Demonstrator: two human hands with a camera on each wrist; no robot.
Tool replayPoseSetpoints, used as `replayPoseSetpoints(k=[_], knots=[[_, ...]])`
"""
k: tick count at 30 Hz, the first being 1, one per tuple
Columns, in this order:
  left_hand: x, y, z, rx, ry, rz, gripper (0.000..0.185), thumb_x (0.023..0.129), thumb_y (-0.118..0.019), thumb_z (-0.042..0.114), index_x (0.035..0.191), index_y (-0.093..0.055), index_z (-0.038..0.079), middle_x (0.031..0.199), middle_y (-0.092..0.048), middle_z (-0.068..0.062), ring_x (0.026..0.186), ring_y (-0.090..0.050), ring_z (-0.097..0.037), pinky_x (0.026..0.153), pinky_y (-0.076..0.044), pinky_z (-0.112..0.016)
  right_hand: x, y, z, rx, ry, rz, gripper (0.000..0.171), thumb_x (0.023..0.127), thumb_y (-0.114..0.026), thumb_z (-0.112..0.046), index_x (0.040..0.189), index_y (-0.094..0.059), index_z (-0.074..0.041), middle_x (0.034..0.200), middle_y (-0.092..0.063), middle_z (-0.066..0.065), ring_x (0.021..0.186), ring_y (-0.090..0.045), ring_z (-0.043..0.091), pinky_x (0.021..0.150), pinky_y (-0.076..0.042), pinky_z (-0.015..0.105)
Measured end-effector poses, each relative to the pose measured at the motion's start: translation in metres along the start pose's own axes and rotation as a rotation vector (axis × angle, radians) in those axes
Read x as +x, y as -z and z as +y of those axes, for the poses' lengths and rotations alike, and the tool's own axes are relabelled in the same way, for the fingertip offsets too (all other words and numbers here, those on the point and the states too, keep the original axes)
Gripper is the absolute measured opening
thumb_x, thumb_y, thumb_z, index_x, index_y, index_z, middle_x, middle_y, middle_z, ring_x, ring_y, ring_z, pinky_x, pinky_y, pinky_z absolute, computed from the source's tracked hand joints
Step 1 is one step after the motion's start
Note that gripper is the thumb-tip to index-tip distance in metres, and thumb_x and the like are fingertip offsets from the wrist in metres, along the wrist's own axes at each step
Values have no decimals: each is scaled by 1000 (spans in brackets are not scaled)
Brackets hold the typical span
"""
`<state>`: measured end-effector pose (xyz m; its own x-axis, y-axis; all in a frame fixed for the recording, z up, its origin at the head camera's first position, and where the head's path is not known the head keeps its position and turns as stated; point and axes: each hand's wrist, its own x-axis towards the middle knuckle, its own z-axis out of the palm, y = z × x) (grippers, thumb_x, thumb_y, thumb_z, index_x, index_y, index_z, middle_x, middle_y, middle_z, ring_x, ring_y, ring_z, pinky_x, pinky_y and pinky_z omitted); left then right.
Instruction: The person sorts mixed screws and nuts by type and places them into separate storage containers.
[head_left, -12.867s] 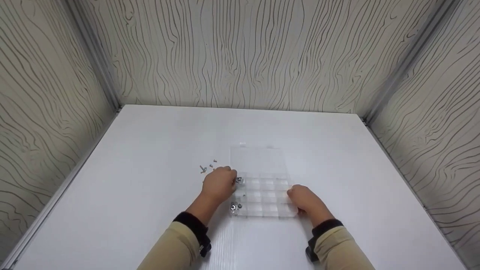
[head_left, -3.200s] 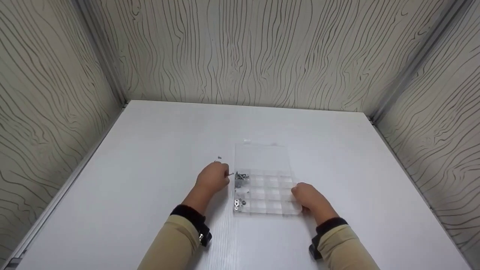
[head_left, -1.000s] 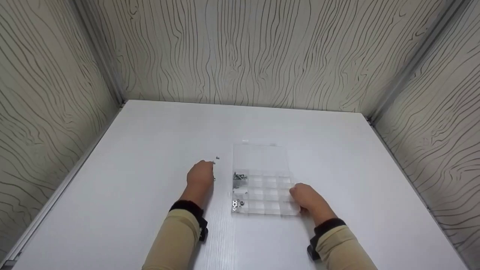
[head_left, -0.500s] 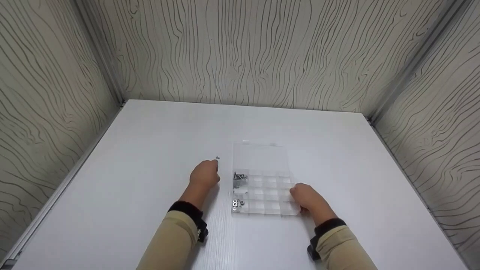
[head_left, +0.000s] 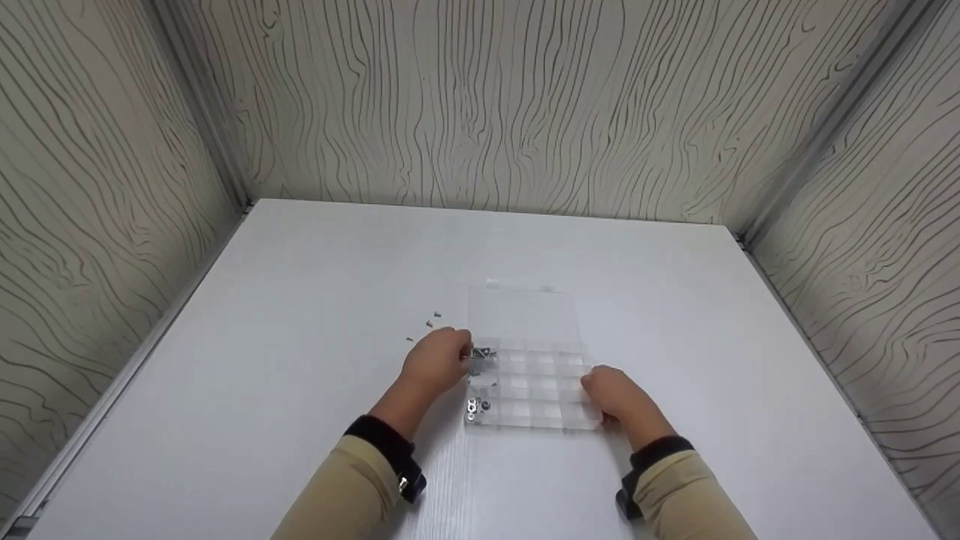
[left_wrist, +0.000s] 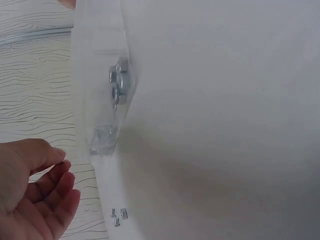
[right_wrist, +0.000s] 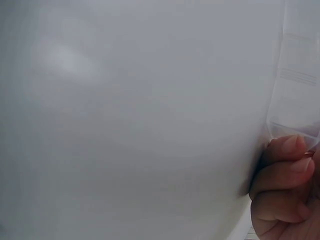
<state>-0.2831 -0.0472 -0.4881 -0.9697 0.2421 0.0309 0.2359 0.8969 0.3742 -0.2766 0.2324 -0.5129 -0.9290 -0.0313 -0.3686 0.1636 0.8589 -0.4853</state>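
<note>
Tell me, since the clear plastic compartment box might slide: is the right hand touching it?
Touching. In the right wrist view the right hand's curled fingers press against the clear plastic compartment box's edge; the head view agrees.

No text, label, brand, number or sign can be read on anything in these views.

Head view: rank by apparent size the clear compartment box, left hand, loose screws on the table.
1. clear compartment box, open lid included
2. left hand
3. loose screws, tiny specks beside the box
</note>
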Motion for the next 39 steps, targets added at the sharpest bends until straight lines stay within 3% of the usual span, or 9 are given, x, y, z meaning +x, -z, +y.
replayPoseSetpoints(k=[14, 23, 27, 32, 34, 39], knots=[[-5, -13, 12, 54, -44, 1, 5, 81, -65, 11, 80, -63, 15, 72, -54, 4, 66, -51, -11, 61, -48, -26, 0, 1, -1, 14, -4, 0, 28, 94, -35, -18, 96, -52, 4, 67, -52, 11, 46, -49, 18, 39, -41, 27], [-6, -13, 6, -16, -60, 15, 3, 80, -64, 12, 79, -63, 15, 72, -52, 5, 67, -49, -11, 62, -47, -26, 0, 0, 1, 7, 16, 18, 28, 93, -35, -18, 91, -53, 3, 67, -51, 11, 48, -50, 20, 41, -42, 28], [-2, -6, -3, -59, -24, 47, 4, 80, -62, 16, 81, -61, 12, 73, -51, 4, 68, -49, -13, 61, -45, -28, 1, 0, 1, 9, 17, 22, 28, 93, -35, -17, 91, -53, 3, 68, -51, 11, 49, -50, 20, 42, -43, 29], [6, 3, -20, -13, 49, 117, 9, 78, -58, 5, 85, -62, 8, 79, -55, -3, 74, -55, -19, 63, -48, -32, 1, 0, 1, 3, 15, 23, 28, 92, -35, -17, 93, -53, 5, 70, -52, 11, 51, -51, 21, 44, -44, 30], [9, 5, -28, 12, 100, 110, 15, 78, -57, 1, 90, -64, 8, 85, -57, -6, 81, -56, -22, 68, -50, -33, 0, 0, 1, -1, 10, 22, 30, 92, -35, -17, 96, -53, 6, 71, -52, 11, 52, -51, 21, 44, -44, 30], [14, 8, -46, 53, 217, 19, 25, 82, -60, 1, 105, -62, 8, 99, -54, -11, 96, -52, -27, 79, -50, -36, 0, 0, -1, 7, -16, 15, 32, 93, -34, -18, 101, -52, 7, 74, -53, 12, 54, -52, 22, 44, -44, 30]])
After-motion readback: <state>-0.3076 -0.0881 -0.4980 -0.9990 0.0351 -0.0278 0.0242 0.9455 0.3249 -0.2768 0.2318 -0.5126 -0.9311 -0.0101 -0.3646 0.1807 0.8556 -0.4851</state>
